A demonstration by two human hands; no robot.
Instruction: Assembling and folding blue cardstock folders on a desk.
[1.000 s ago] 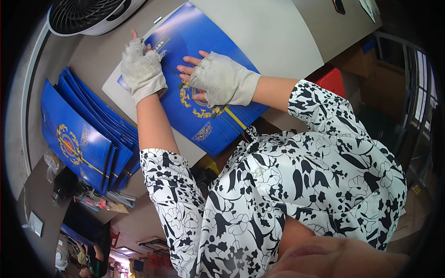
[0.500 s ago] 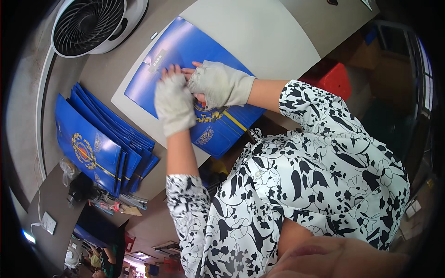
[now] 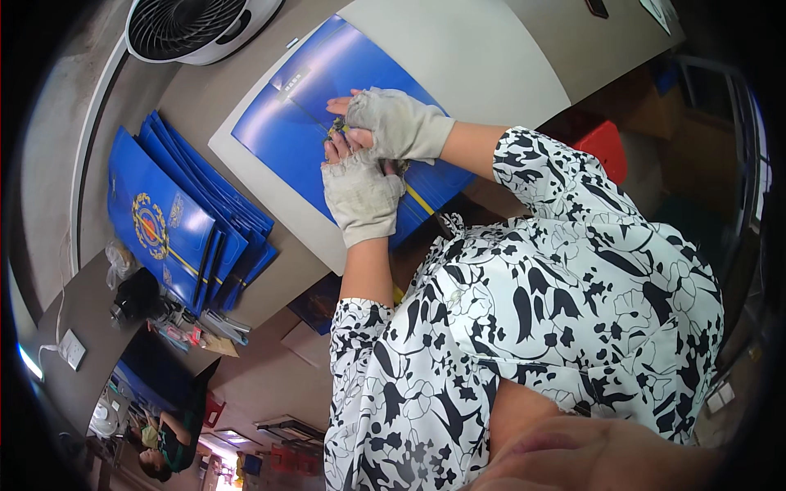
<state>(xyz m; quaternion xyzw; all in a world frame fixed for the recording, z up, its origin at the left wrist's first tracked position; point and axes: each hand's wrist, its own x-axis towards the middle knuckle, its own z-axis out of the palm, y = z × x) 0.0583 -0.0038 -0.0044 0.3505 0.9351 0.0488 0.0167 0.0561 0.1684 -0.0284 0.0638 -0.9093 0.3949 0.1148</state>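
A flat blue printed piece (image 3: 282, 131), like a folder or paper bag, lies on large white board (image 3: 483, 57). It has a yellow band and a gold emblem that my hands mostly cover. My left hand (image 3: 360, 192), in an off-white fingerless glove, rests on its lower part with fingers extended. Just above it, my right hand (image 3: 397, 123), gloved alike, lies on the blue surface with its fingers stretched leftward. The two hands touch or overlap at the fingers. Neither holds anything visible. A small pale label (image 3: 293, 84) shows toward the far end of the blue piece.
Left of the board stands a stack of similar blue pieces (image 3: 168, 217). A fan (image 3: 192, 29) sits at the upper left. Tools and small items (image 3: 184, 327) lie by the stack, near a socket (image 3: 72, 350). A red stool (image 3: 602, 151) is at right; another person (image 3: 168, 442) is lower left.
My left hand has slid toward my right hand and down the blue piece, nearer its lower edge. My right hand keeps about the same place on it. The whole view has shifted slightly.
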